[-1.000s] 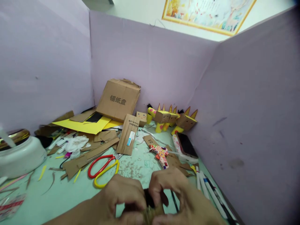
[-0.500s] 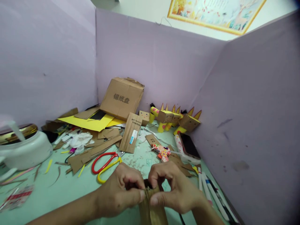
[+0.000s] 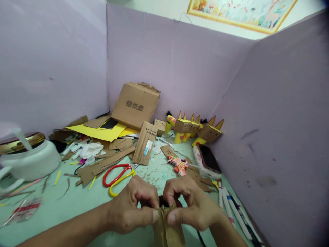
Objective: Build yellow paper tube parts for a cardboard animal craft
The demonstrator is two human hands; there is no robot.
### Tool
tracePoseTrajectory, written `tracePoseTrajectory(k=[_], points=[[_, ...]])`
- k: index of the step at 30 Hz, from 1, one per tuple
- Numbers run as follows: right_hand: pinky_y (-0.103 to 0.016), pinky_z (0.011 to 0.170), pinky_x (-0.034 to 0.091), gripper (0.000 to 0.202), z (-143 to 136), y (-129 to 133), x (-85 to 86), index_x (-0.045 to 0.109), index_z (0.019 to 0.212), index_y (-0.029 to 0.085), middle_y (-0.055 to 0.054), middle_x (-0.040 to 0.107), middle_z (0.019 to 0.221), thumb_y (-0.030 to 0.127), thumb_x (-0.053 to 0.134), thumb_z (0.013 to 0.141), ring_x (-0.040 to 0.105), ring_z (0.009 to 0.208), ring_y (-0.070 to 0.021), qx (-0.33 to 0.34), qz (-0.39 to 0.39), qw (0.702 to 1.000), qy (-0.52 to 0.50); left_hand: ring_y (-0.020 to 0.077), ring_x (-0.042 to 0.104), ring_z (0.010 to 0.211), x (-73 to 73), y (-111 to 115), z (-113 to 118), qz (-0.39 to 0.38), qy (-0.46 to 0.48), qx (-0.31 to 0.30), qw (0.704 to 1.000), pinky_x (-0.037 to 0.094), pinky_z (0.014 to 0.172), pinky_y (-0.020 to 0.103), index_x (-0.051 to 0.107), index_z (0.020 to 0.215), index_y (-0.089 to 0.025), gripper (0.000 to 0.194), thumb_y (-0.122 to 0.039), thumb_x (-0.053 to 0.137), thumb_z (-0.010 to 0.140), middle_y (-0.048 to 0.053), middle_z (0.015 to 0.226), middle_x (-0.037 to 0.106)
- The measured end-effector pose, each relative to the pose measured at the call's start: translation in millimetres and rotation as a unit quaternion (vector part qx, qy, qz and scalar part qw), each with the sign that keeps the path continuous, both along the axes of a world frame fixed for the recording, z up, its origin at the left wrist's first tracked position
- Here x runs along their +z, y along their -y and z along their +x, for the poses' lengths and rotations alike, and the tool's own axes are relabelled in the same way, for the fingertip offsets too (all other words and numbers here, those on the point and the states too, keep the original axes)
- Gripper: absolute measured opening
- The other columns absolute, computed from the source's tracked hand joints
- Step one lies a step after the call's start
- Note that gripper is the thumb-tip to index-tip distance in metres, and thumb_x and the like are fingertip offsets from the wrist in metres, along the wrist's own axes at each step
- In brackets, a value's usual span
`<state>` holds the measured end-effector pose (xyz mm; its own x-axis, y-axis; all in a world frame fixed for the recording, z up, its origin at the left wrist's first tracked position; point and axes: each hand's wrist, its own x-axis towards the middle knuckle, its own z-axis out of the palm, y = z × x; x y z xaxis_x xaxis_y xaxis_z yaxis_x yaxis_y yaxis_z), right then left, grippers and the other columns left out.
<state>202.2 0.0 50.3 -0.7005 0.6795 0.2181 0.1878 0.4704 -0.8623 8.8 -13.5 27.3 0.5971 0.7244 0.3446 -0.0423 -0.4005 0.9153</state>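
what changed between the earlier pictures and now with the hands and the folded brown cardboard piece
The left hand and right hand have both thumbs raised closer to their fingers, and more of the folded brown cardboard piece shows below them. The view also shifted slightly. Both hands still hold it; the metal scissors with red and yellow loop handles stayed put.

Craft corner: scissors [image 3: 118, 179], cardboard scraps [image 3: 104, 165], markers [image 3: 235, 214], lilac partitions [image 3: 167, 65].

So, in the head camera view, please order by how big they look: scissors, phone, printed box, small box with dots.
1. Printed box
2. Scissors and phone: unsure, scissors are nearer the camera
3. Small box with dots
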Motion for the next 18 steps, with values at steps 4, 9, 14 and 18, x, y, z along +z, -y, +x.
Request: tracePoseTrajectory(k=[4,9,14,18], points=[[-0.02,0.047,0.035,0.04,-0.1,-0.5,-1.1,0.054,0.059,0.016,0.002,0.049,0.056,0.053,0.066,0.067,0.041,0.051,-0.0088,0.006,0.004,1.0,-0.001,0.0098,0.044,0.047,0.5,-1.9,-0.8,0.011,0.001,-0.018,1.0,0.033,0.048,0.022,0.055,0.052,-0.015,0.021,-0.027,0.058,0.07,-0.001,0.048,0.048],[-0.019,0.047,0.034,0.039,0.1,-0.7,-2.3,0.055,0.06,0.016,0.001,0.051,0.056,0.052,0.066,0.067,0.043,0.05,-0.0087,0.006,0.016,1.0,-0.004,0.0099,0.042,0.046,2.1,-2.5,0.1,0.026,0.005,-0.027,0.999,0.033,0.047,0.022,0.051,0.051,-0.015,0.018,-0.022,0.056,0.067,-0.001,0.047,0.046],[-0.02,0.048,0.034,0.037,0.0,0.1,-3.0,0.056,0.061,0.016,0.001,0.051,0.057,0.05,0.066,0.067,0.043,0.051,-0.0088,0.009,0.015,1.0,0.0,0.011,0.044,0.047,5.1,-1.6,-1.0,0.023,-0.001,-0.04,0.999,0.033,0.048,0.023,0.05,0.052,-0.015,0.017,-0.021,0.055,0.066,0.001,0.049,0.047],[-0.02,0.049,0.034,0.037,-1.2,0.0,-2.9,0.055,0.06,0.016,0.001,0.051,0.056,0.051,0.066,0.068,0.043,0.051,-0.0091,0.006,0.02,1.0,0.001,0.0111,0.043,0.048,9.4,-1.3,-2.2,0.025,-0.011,-0.053,0.998,0.033,0.049,0.024,0.048,0.051,-0.016,0.016,-0.019,0.054,0.066,0.001,0.051,0.047]])
